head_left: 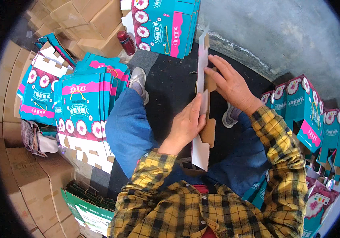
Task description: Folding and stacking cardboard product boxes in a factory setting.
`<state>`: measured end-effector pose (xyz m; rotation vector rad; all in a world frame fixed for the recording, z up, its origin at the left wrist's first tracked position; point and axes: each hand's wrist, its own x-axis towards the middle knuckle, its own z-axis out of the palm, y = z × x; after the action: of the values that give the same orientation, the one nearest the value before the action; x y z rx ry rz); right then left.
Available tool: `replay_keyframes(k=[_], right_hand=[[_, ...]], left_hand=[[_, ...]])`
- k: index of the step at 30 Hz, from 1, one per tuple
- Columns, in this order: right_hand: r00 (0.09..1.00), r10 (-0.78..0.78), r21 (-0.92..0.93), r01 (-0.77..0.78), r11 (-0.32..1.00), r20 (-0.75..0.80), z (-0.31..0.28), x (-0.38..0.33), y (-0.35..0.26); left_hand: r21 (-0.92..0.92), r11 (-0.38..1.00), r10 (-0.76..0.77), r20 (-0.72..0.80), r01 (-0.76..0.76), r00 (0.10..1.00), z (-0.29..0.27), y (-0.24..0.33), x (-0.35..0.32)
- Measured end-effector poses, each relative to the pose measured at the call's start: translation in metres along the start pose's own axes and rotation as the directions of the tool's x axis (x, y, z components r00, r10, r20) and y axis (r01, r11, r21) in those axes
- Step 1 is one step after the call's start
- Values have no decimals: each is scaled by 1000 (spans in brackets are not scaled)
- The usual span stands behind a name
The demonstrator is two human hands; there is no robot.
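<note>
Dark matting (170, 83) covers the floor ahead of the seated person, meeting a grey concrete wall (281, 35) along a rough edge at upper right; the bare strip between the knees is the only open floor, hemmed in on every other side. Held edge-on over that strip is a flat, unfolded carton blank (203, 99), white on one face and brown on the flaps, running from above the hands down to the lap; the left hand (186, 125) presses against its left face near the middle, fingers together and laid flat, thumb side toward the card; the right hand (227, 81) grips the upper part from the right, fingers spread and curled over the edge. Just left of the left knee lies a stack of teal and pink flat cartons (82, 107), fanned out; brown shipping boxes (31, 170) wall the far left; assembled teal cartons (309, 111) stand close at the right; a dark red bottle (126, 42) stands near the top.
</note>
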<state>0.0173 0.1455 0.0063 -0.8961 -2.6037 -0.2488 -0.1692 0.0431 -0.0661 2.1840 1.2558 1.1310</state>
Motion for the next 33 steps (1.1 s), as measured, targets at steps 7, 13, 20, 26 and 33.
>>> replay_keyframes(k=[7,13,20,26,33], right_hand=[[941,317,518,-329,789,114,-10,-24,-7],[825,482,648,-544,534,296,-24,-33,2],[762,506,537,-645,543,403,-14,-46,18],[701,696,362,-696,620,155,-21,-70,92],[712,699,320,-679,661,68,3,-81,109]], left_hand=[[-239,934,-296,-103,265,950,23,0,13],[-276,896,-337,87,348,937,28,0,14],[-215,932,-294,27,293,955,21,5,8],[16,976,-219,10,218,976,-26,29,-15],[327,945,-111,223,33,969,-29,55,-40]])
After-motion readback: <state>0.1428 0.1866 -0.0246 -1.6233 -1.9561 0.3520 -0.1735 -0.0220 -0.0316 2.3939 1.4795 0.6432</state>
